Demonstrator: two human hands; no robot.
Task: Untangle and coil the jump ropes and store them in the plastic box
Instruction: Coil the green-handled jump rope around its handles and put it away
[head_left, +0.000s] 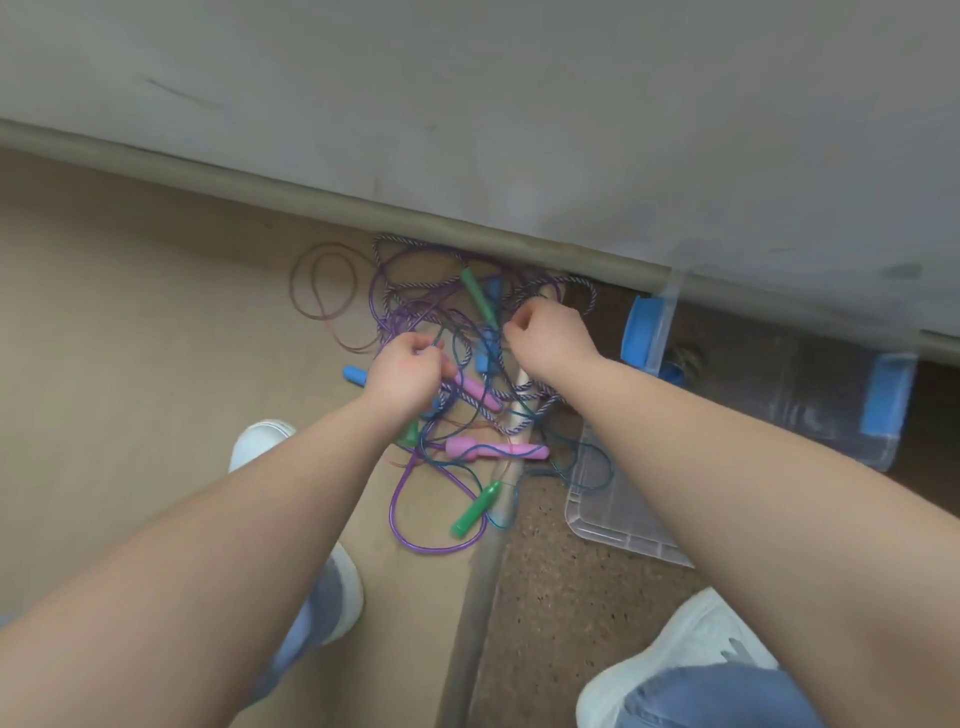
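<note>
Left hand (408, 371) and right hand (550, 332) each curl on strands atop tangled multicoloured jump ropes (483, 395); clear blue-latched plastic box (831, 400) lies just right, nearer right hand.

Jump ropes (467, 448) on floor (130, 312) against wall (467, 104), plastic box (810, 395) to their right

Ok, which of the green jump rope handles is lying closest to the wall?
The far green handle, lying just below the baseboard beside a blue handle. The near green handle sits at the opposite end of the tangle.
</note>
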